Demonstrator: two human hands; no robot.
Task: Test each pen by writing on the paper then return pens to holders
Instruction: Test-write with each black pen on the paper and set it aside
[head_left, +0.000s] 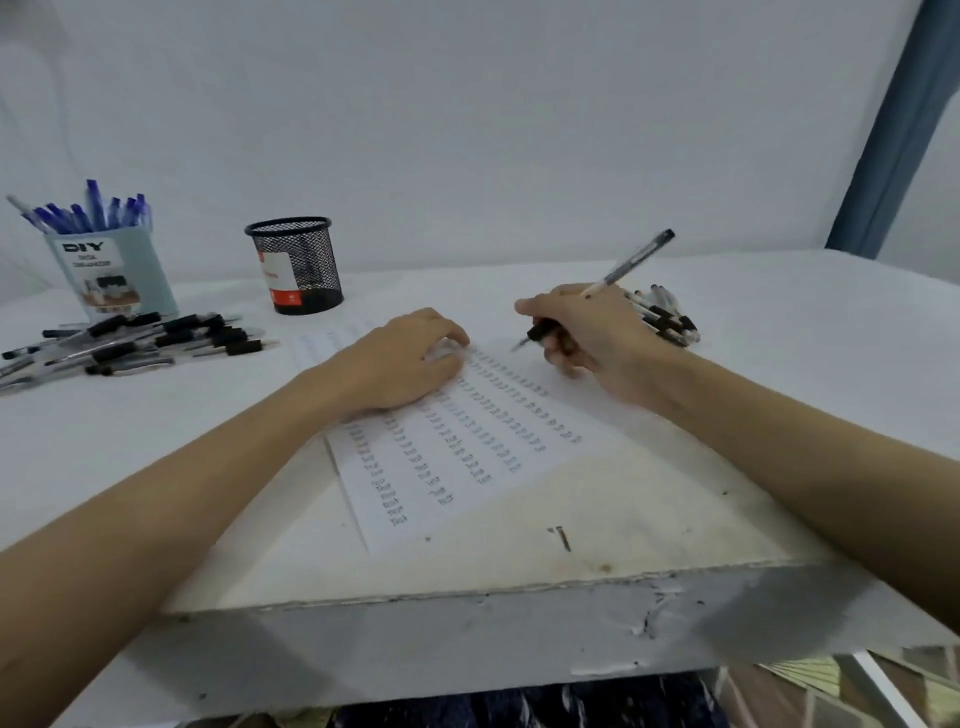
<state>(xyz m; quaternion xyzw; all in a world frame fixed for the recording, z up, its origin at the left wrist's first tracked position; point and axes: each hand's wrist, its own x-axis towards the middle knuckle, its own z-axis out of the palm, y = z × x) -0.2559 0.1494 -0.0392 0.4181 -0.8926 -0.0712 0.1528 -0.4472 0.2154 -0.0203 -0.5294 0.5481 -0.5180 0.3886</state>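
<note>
A light blue holder (122, 275) stood at the far left of the desk (779, 332) and contained a bunch of blue-capped pens (91, 210) standing upright; its front bore the word "DIY", with smaller lines beneath too blurred to read. To its right stood a black mesh cup (296, 265) carrying a red-and-white label whose text was illegible; what it contained could not be told. A loose pile of black-gripped pens (140, 343) lay on the desk just in front of the blue holder, and a second, smaller pile (662, 314) lay at the far right, just behind the right hand. The paper (467, 447) lay at the centre of the desk, marked with diagonal rows of small written test marks. The left hand (410, 358) rested on the far part of the paper, fingers loosely curved and holding nothing. The right hand (582, 332) held one pen (618, 273) in a writing grip, fingers closed around its dark lower barrel, the tip just above the paper's far right edge and the capped end pointing up to the far right.
</note>
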